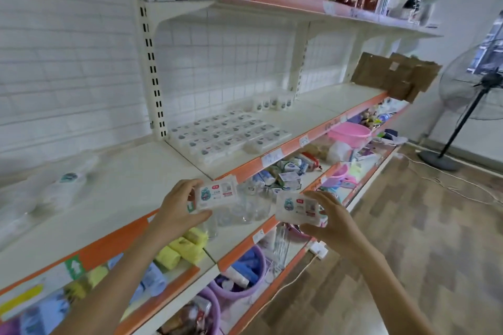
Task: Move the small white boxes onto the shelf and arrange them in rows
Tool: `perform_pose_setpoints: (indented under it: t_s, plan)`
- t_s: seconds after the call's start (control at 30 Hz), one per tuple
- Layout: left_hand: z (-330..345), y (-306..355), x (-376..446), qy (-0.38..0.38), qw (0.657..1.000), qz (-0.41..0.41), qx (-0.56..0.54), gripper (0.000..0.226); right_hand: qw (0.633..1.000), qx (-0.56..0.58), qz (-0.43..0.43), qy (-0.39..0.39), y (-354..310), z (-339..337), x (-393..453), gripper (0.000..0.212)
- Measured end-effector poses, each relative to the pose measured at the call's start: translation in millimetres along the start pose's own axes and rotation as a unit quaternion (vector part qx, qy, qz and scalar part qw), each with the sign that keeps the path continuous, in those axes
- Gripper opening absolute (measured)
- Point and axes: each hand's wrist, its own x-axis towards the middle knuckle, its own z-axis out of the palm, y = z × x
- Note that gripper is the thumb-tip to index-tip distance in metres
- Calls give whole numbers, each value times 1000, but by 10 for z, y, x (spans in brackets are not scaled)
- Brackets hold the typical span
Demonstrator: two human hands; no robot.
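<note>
Two small white boxes are held in the air in front of the shelving, level with the orange front edge of the shelf [272, 106]. The left box [217, 195] is gripped by the left hand [178, 208], the fingers curled over its top edge and the thumb pressed beneath. The right box [298, 208] is gripped by the right hand [330, 221] in the same way, fingers [319, 198] over the top and thumb under the lower edge. The two boxes are near each other but apart, printed faces turned toward the camera. On the shelf, further back, a block of similar white boxes [228, 134] is laid flat in rows, and a short line of upright ones [273, 103] is set behind it against the wire grid back. Flattened cardboard [394, 75] is leaned at the far end of the shelf. On the lower shelves, a pink basin [349, 132], yellow rolls [185, 249] and purple tubs [245, 277] are seen. A standing fan [473, 95] is placed on the wooden floor at the right.
</note>
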Motion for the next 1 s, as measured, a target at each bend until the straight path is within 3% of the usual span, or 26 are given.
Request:
perform_pose_setpoints:
  t_s: [0.67,0.83,1.0]
  plan:
    - [117,-198,1667,89,995,-25,36,63,995,19,-94,-28,324,-60,2385,70]
    - [60,-273,1599,98,992,-74,38,63,981,44,-167,-93,293,139,2817,69]
    - [130,-207,1333,122,979,-152,54,65,935,17,-284,-214,200,373,3123,70]
